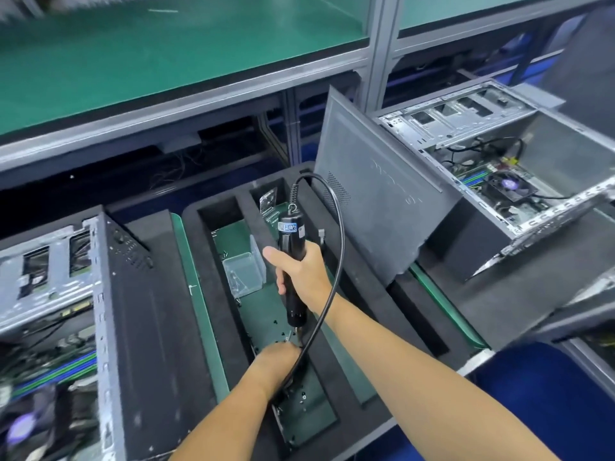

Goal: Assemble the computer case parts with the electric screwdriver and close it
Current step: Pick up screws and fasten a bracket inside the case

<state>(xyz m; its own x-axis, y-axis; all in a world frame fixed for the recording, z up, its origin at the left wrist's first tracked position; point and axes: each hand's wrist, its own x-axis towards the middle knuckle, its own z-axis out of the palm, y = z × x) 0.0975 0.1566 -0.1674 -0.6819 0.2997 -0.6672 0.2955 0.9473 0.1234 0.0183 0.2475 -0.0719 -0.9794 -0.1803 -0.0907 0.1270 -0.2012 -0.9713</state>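
head | right hand (pixel 301 274) gripping screwdriver (pixel 292 257) upright over foam tray (pixel 213 294) | left hand (pixel 278 359) at its tip in the tray slot, grip cannot tell | open cases: left (pixel 66 311), right (pixel 499 168)

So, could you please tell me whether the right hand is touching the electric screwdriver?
Touching. The head view shows the right hand wrapped around the electric screwdriver, fingers closed on its black body.
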